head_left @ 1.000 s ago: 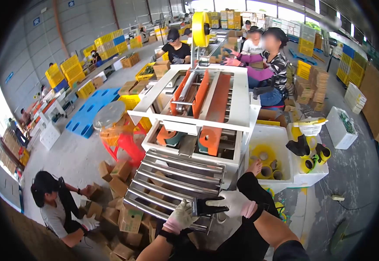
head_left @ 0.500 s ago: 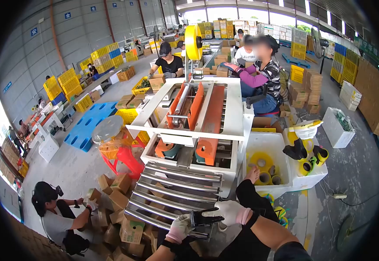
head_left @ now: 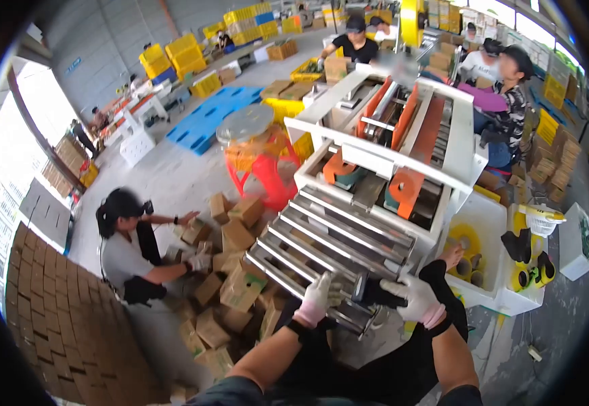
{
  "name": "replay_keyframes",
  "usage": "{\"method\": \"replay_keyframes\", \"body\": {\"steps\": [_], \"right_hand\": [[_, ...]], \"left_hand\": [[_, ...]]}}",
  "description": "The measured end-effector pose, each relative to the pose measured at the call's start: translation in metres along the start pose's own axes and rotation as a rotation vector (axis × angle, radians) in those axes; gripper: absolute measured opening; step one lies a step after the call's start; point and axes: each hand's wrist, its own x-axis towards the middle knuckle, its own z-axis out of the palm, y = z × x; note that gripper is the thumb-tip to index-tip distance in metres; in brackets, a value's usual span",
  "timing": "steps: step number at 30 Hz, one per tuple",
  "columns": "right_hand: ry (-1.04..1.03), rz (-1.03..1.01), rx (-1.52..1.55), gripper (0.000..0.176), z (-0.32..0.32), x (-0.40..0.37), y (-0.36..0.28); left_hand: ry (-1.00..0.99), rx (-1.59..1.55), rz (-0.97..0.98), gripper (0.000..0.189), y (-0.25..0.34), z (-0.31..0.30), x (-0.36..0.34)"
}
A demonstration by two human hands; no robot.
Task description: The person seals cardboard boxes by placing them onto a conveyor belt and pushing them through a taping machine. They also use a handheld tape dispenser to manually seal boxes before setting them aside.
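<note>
My left hand (head_left: 317, 299), in a white glove with a pink cuff, is over the near end of the metal roller conveyor (head_left: 318, 237). Its fingers are apart, and nothing shows in them. A dark, flat object (head_left: 360, 288) with a lighter edge lies between my hands; blur hides its kind. My right hand (head_left: 415, 299), gloved the same way, has its fingers against the black part of that object and seems to grip it. Beyond the rollers stands a white carton-sealing machine (head_left: 375, 160) with orange side belts.
Cardboard boxes (head_left: 243, 284) are heaped left of the rollers, where a crouching person (head_left: 128, 247) reaches into them. A red stool (head_left: 270, 179) stands behind the heap. To the right, a white foam bin (head_left: 487, 281) holds yellow tape rolls. Several people work farther back.
My view has swung left and down. My left hand has come away from the black object, and my hands are farther apart. The crouching person's arm now stretches over the boxes.
</note>
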Motion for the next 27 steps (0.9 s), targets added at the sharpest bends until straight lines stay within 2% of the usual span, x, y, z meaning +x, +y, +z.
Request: {"method": "replay_keyframes", "body": {"steps": [1, 2, 4, 6, 10, 13, 14, 16, 18, 19, 21, 22, 24, 27], "right_hand": [[-0.002, 0.067, 0.035, 0.062, 0.005, -0.002, 0.007], [0.079, 0.024, 0.025, 0.063, 0.008, -0.001, 0.01], [0.102, 0.07, 0.201, 0.063, 0.007, 0.001, 0.006], [0.073, 0.076, 0.223, 0.063, 0.006, 0.0, 0.01], [0.052, 0.085, 0.2, 0.06, 0.01, 0.001, 0.008], [0.043, -0.029, 0.04, 0.055, 0.01, 0.003, 0.005], [0.026, 0.004, -0.005, 0.053, 0.01, 0.002, 0.005], [0.019, 0.009, -0.002, 0.048, 0.011, 0.004, 0.001], [0.067, -0.047, -0.039, 0.05, 0.018, 0.004, 0.007], [0.064, -0.07, -0.021, 0.051, 0.02, 0.005, 0.007], [0.089, -0.099, 0.067, 0.059, 0.029, 0.004, 0.011], [0.111, -0.088, 0.105, 0.067, 0.032, 0.003, 0.01], [0.03, -0.04, 0.079, 0.076, 0.029, 0.002, 0.007], [0.072, -0.108, 0.06, 0.076, 0.03, 0.004, 0.001]], "left_hand": [[-0.046, -0.01, -0.053, 0.061, 0.007, 0.004, -0.004], [-0.141, -0.007, -0.109, 0.075, 0.01, 0.003, -0.005], [-0.273, 0.035, -0.224, 0.109, 0.019, 0.013, -0.014], [-0.373, -0.048, -0.327, 0.116, 0.019, 0.017, -0.014], [-0.441, -0.148, -0.315, 0.108, 0.027, 0.034, -0.024], [-0.488, -0.202, -0.299, 0.086, -0.002, 0.011, -0.001], [-0.482, -0.231, -0.305, 0.08, -0.015, 0.003, 0.009], [-0.598, -0.275, -0.22, 0.063, -0.015, 0.009, 0.0], [-0.562, -0.342, -0.106, 0.043, -0.018, 0.012, -0.006], [-0.508, -0.257, 0.032, 0.036, -0.037, 0.013, 0.007], [-0.477, -0.231, -0.003, 0.024, -0.038, 0.007, 0.011], [-0.501, -0.298, -0.17, 0.02, -0.031, 0.01, 0.005], [-0.466, -0.276, -0.16, 0.018, -0.031, 0.012, 0.001], [-0.273, -0.165, -0.177, 0.018, -0.028, 0.021, -0.01]]}}
